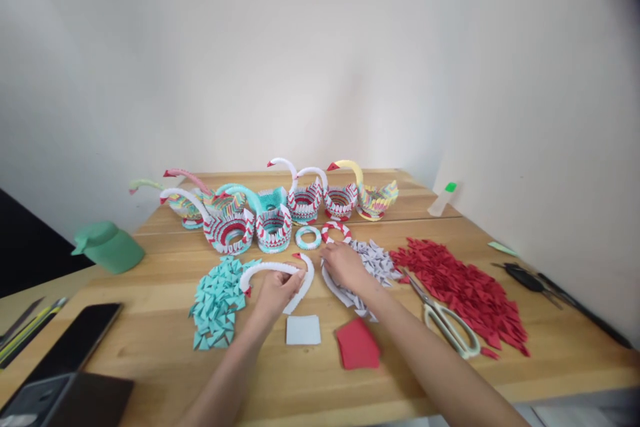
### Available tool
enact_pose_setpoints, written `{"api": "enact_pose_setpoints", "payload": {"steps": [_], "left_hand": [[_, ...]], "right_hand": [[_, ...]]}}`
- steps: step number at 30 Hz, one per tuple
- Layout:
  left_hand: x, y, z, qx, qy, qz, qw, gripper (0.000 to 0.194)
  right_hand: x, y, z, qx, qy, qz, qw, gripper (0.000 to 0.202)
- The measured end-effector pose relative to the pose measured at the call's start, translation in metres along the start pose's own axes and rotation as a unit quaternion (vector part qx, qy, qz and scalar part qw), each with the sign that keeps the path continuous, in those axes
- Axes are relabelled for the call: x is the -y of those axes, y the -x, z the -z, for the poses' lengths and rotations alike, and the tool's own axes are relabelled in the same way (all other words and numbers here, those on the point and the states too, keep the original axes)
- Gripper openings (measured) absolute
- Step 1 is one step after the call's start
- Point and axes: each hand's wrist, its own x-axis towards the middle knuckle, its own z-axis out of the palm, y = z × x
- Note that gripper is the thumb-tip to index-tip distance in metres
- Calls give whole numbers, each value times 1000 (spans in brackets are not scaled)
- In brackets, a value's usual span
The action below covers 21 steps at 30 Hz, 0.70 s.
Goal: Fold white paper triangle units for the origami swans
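Observation:
My left hand pinches a curved white paper swan neck with a small red tip at its lower left end. Just behind the fingers, a second white neck with a red beak lies on the table. My right hand is closed, fingers bent down at the near side of the red-and-white paper ring. Another white curved strip runs from under its fingertips along the pile of folded white paper pieces. Whatever the right fingertips grip is hidden.
Several finished paper swans stand at the back, near a turquoise-and-white ring. Turquoise pieces, red pieces, scissors, white sheets and red sheets lie around. A phone and green container are left.

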Motion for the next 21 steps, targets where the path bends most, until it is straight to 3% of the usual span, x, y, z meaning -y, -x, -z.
{"api": "enact_pose_setpoints", "payload": {"steps": [8, 16, 18, 21], "left_hand": [[-28, 8, 2, 37, 76, -16, 996, 46], [-26, 11, 3, 73, 257, 28, 963, 31], [-25, 12, 4, 90, 289, 32, 953, 27], [-25, 13, 4, 116, 327, 43, 937, 22]], "right_hand": [[-4, -3, -14, -28, -41, -32, 998, 16], [-14, 8, -10, -137, -219, -73, 963, 19], [-10, 11, -9, -142, -321, -67, 934, 18], [-1, 18, -4, -124, -535, -59, 834, 13]]}}
